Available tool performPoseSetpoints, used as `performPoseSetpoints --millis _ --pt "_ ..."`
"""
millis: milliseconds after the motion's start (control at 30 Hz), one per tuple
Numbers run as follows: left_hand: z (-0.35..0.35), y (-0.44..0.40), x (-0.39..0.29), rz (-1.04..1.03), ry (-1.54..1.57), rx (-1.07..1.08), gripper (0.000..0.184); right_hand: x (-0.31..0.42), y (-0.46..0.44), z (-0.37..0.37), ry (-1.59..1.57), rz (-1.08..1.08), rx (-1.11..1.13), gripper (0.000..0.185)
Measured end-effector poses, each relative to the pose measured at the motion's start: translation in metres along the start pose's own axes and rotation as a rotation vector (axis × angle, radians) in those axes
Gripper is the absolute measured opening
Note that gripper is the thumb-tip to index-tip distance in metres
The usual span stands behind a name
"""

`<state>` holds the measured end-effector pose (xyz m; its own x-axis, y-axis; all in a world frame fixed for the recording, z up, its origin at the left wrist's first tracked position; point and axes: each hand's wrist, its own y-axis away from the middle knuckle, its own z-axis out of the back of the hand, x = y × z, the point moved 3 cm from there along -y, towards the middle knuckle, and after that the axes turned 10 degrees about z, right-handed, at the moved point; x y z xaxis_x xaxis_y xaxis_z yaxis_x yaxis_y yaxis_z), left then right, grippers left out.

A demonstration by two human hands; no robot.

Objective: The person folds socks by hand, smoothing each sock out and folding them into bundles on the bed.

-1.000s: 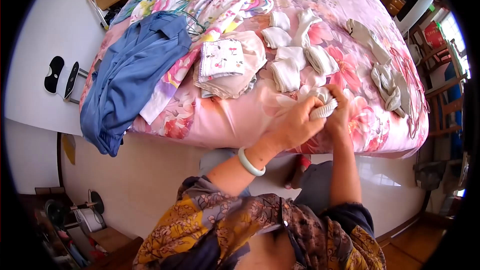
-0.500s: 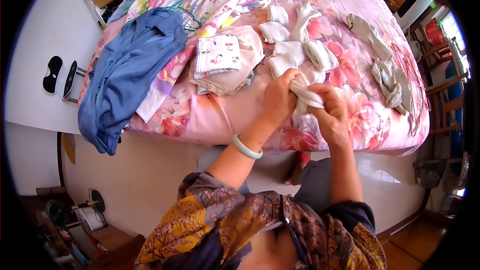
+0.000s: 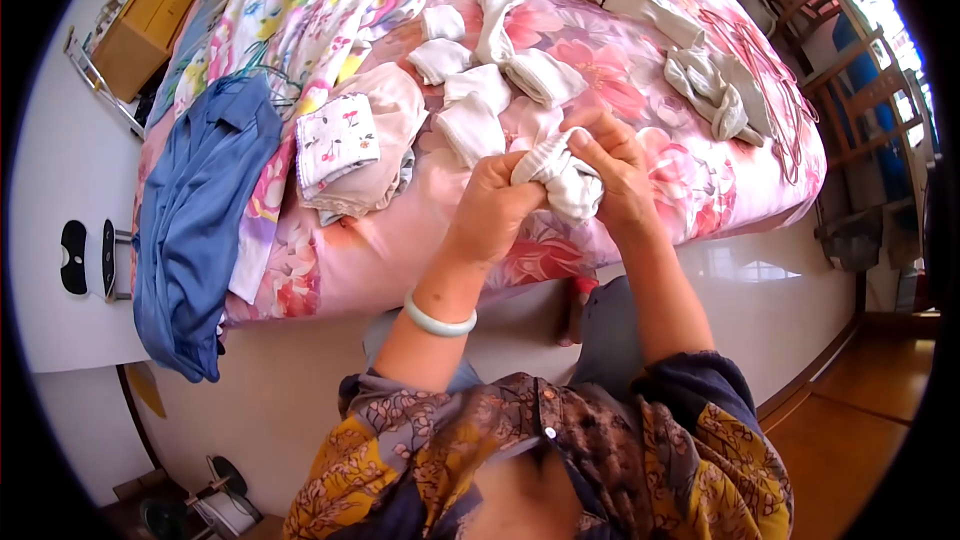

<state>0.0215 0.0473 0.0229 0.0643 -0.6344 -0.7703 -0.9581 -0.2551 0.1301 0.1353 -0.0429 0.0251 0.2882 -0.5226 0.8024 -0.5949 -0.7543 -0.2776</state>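
Note:
My left hand (image 3: 495, 202), with a pale bangle (image 3: 440, 324) on its wrist, grips the left side of a bunched white sock (image 3: 568, 178). My right hand (image 3: 615, 162) pinches the same sock at its ribbed top and right side. Both hands hold it above the near edge of the pink floral bed (image 3: 420, 260). Just beyond lie several folded white socks (image 3: 470, 130) and one longer loose sock (image 3: 495, 25).
Blue clothing (image 3: 205, 210) hangs over the bed's left edge. Beside it, a cherry-print cloth (image 3: 337, 143) tops a folded stack. Greyish socks (image 3: 715, 90) and pink cords (image 3: 770, 60) lie at the right. Wooden chairs (image 3: 850, 105) stand beyond.
The view has turned, so the bed's contents appear further left. The sock between my hands has gone from a stretched, twisted shape to a rounder bunch with its ribbed cuff showing.

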Motion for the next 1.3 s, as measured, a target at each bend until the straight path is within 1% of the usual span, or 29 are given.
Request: performPoseSetpoints --millis 67,100,200,300,333,400,467,500,633,733,767,800,867,900,933,1000,1033,1100,1200,1233,1300 --pt "0.002 0.006 -0.002 0.021 -0.015 0.057 0.020 0.000 0.000 -0.006 -0.044 -0.025 0.028 0.011" --pt "0.001 0.008 -0.004 0.042 0.051 0.145 0.017 0.000 0.001 -0.008 -0.023 -0.029 0.017 0.011" --pt "0.004 0.006 0.005 0.082 -0.030 0.275 0.018 -0.004 0.003 -0.004 0.061 -0.059 0.005 0.010" --pt "-0.004 0.007 0.013 0.192 -0.006 0.253 0.021 0.000 0.004 -0.003 0.095 -0.100 0.010 0.011" --pt "-0.007 0.007 0.013 0.204 -0.023 0.293 0.022 0.000 0.004 -0.002 0.095 -0.113 0.015 0.011" --pt "-0.011 0.008 0.010 0.225 -0.061 0.371 0.026 -0.006 0.005 0.002 0.053 -0.168 0.059 0.012" --pt "-0.006 0.003 0.016 0.203 -0.216 0.424 0.036 -0.011 0.004 0.004 -0.002 -0.230 0.097 0.013" --pt "-0.006 0.002 0.018 0.191 -0.292 0.449 0.041 -0.010 0.003 0.001 0.056 -0.252 0.148 0.013" --pt "-0.008 0.002 0.024 0.242 -0.365 0.293 0.044 -0.020 0.003 0.006 0.049 -0.285 0.215 0.015" --pt "-0.007 0.003 0.023 0.223 0.061 0.192 0.044 -0.023 0.002 0.007 0.044 -0.250 0.178 0.014" --pt "0.000 0.001 0.023 0.195 0.119 0.173 0.045 -0.024 0.000 0.010 0.075 -0.272 0.168 0.013" --pt "0.000 0.000 0.016 0.128 0.093 0.159 0.041 -0.017 0.000 0.006 0.415 -0.143 0.100 0.015" --pt "-0.002 -0.001 0.002 -0.009 0.044 0.131 0.033 -0.009 -0.003 0.006 0.447 -0.029 -0.131 0.018" --pt "0.001 -0.001 -0.002 -0.046 0.030 0.105 0.032 -0.005 -0.003 0.014 0.404 -0.002 -0.192 0.020" --pt "0.004 -0.002 -0.003 -0.062 0.042 0.095 0.031 0.001 0.000 0.015 0.255 0.030 -0.259 0.020" --pt "0.010 -0.006 -0.003 -0.088 0.065 0.077 0.029 0.006 0.002 0.021 0.204 0.131 -0.232 0.021" --pt "0.012 -0.005 -0.004 -0.058 0.089 0.089 0.026 0.006 0.004 0.017 0.203 0.162 -0.192 0.022" --pt "0.012 -0.007 -0.002 -0.099 0.099 0.072 0.025 0.005 0.008 0.009 0.200 0.224 -0.109 0.022" --pt "0.014 -0.010 0.000 -0.126 0.094 0.058 0.025 0.000 0.010 0.001 0.298 0.152 -0.083 0.025" --pt "0.015 -0.011 0.001 -0.131 0.089 0.056 0.025 -0.007 0.010 0.004 0.233 0.096 -0.063 0.028" --pt "0.019 -0.011 0.004 -0.113 0.088 0.062 0.029 -0.011 0.010 0.003 0.132 0.037 -0.146 0.029"
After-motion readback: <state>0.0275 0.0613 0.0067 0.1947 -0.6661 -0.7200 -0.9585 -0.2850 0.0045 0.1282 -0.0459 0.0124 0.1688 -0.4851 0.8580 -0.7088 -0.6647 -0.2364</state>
